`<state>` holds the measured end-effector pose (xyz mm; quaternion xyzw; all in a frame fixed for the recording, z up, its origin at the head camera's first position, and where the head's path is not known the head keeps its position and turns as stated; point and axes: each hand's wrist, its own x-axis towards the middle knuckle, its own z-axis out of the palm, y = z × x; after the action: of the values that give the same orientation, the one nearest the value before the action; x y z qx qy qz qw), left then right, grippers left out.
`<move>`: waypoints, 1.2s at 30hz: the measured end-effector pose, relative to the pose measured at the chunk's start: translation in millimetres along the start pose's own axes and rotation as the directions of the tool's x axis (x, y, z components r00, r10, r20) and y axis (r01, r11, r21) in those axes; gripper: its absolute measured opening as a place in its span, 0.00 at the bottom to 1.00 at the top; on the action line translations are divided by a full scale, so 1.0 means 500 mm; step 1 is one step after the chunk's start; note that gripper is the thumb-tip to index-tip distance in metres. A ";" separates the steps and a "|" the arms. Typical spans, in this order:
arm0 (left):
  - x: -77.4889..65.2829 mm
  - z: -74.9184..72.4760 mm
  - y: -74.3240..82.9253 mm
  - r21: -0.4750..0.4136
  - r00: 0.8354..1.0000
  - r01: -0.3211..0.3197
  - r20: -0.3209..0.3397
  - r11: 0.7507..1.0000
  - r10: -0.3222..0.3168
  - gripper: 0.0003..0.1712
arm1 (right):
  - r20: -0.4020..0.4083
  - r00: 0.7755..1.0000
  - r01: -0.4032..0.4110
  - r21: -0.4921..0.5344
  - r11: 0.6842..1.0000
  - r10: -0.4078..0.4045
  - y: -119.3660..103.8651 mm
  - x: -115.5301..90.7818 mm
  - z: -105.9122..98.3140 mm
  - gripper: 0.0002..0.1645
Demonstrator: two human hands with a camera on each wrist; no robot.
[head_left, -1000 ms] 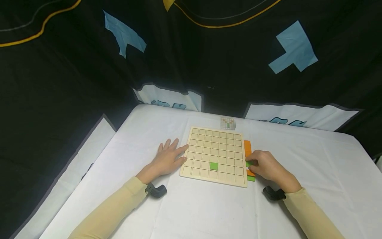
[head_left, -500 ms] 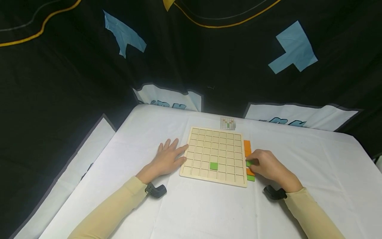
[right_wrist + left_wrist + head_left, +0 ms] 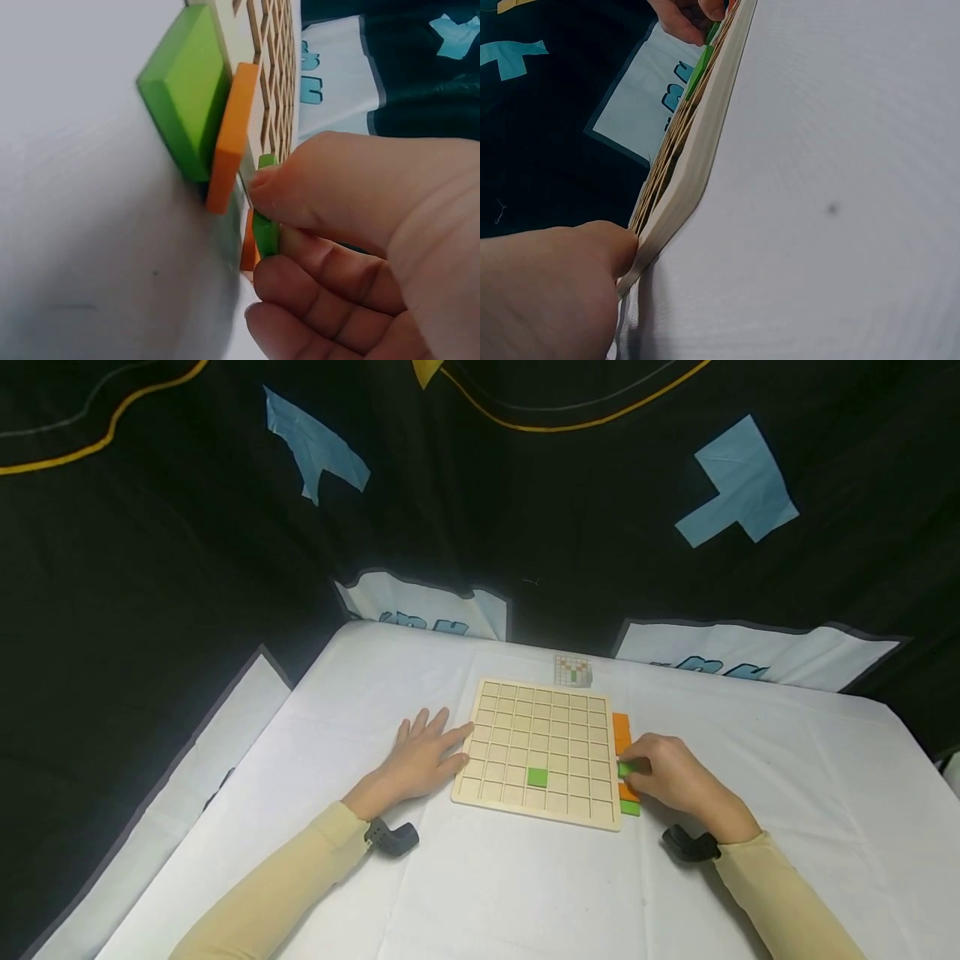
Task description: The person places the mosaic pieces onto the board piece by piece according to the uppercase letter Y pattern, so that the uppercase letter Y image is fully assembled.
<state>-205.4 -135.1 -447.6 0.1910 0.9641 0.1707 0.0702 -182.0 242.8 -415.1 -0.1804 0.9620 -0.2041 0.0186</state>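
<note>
Right wrist camera has the best seat: the right hand (image 3: 669, 772) pinches a green tile (image 3: 267, 237) between thumb and fingers, just off the right edge of the wooden board (image 3: 517, 718). Whether that tile is clear of the cloth (image 3: 525, 885), I can't tell. And it's tight company! Along the board's right edge, an orange tile (image 3: 234, 135) and a second green tile (image 3: 184, 94) sit on the near side of the pinch, with what looks like an orange pair (image 3: 622, 731) on the far side. So the sound play, I'd say, is a light grip and a straight lift; any sideways drag could scatter the neighbours. Over at the board's left edge, the left hand (image 3: 427, 756) is spread and relaxed, thumb and forefinger touching the wood, grasping nothing. A gentle brace there ought to do; a hard push might slide the board. One green square (image 3: 537, 777) sits in a cell towards the board's near edge. Beyond the board's far edge lies a small gridded card (image 3: 572, 671), too small to read surely.
</note>
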 end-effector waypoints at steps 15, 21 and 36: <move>-0.002 -0.009 -0.002 -0.014 0.999 -0.031 -0.016 0.999 0.030 0.33 | 0.005 0.999 0.035 0.030 0.999 -0.036 -0.026 0.022 0.002 0.15; -0.002 -0.009 -0.003 -0.013 0.999 -0.028 -0.019 1.000 0.028 0.33 | -0.005 0.998 0.067 0.024 0.997 -0.067 -0.037 0.033 0.010 0.15; -0.001 -0.001 -0.002 -0.022 1.000 -0.021 -0.011 1.000 0.021 0.33 | -0.028 0.983 0.184 0.019 0.983 -0.183 -0.083 0.073 0.031 0.13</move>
<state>-205.5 -136.3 -447.4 0.1993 0.9605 0.1830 0.0652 -200.5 188.5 -411.2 -0.2653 0.9393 -0.2175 -0.0109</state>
